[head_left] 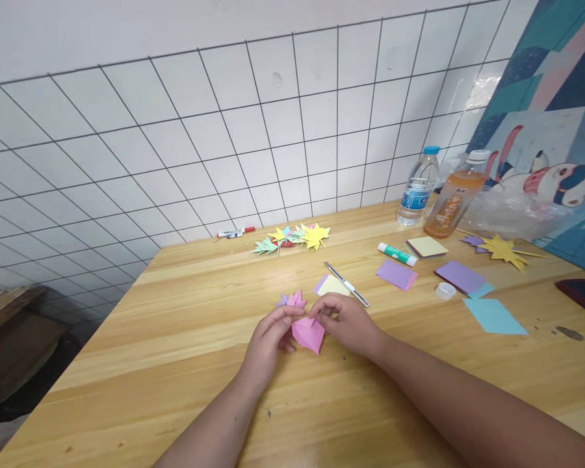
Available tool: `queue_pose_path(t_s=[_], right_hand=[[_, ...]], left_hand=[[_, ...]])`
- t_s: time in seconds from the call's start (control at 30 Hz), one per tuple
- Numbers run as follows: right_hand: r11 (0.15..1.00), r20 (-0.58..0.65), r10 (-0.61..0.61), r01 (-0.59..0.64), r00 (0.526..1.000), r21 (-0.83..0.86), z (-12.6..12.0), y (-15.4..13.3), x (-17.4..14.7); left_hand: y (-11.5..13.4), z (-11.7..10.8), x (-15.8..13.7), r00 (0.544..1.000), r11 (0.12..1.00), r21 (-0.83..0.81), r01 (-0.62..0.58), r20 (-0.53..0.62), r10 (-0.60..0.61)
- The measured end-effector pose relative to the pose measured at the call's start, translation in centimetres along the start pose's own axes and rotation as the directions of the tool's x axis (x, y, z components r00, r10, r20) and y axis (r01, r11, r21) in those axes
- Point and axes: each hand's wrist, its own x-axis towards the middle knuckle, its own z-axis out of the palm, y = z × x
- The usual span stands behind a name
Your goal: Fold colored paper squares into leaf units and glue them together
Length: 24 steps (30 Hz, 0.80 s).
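Note:
A pink sheet of folded paper (309, 336) sits between my two hands over the wooden table. My left hand (273, 331) grips its left edge between thumb and fingers. On the paper's upper right side, my right hand (338, 320) pinches an edge with thumb and forefinger. Just beyond my left fingertips lie small folded pieces, one pink (298, 298) and one purple (282, 300). A utility knife (348, 286) rests beyond my right hand, partly over a pale yellow paper square (332, 286).
Folded paper leaves (316, 236) and markers (236, 232) lie near the tiled wall. To the right are a glue stick (397, 254), purple paper (396, 274), blue paper (494, 316), a clear tape roll (445, 290), a water bottle (418, 188) and an orange drink bottle (455, 198).

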Motion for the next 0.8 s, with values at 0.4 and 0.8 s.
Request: queue_pose_path(t_s=[0.4, 0.8], right_hand=[[0.878, 0.181, 0.180, -0.241, 0.967, 0.413, -0.4, -0.6, -0.2], [0.948, 0.203, 0.176, -0.222, 0.963, 0.228, 0.1, 0.4, 0.1]], left_hand=[[-0.4, 0.2, 0.4, 0.998, 0.991, 0.130, -0.004, -0.065, 0.013], [-0.5, 0.4, 0.1, 0.999, 0.984, 0.177, -0.025, -0.020, 0.029]])
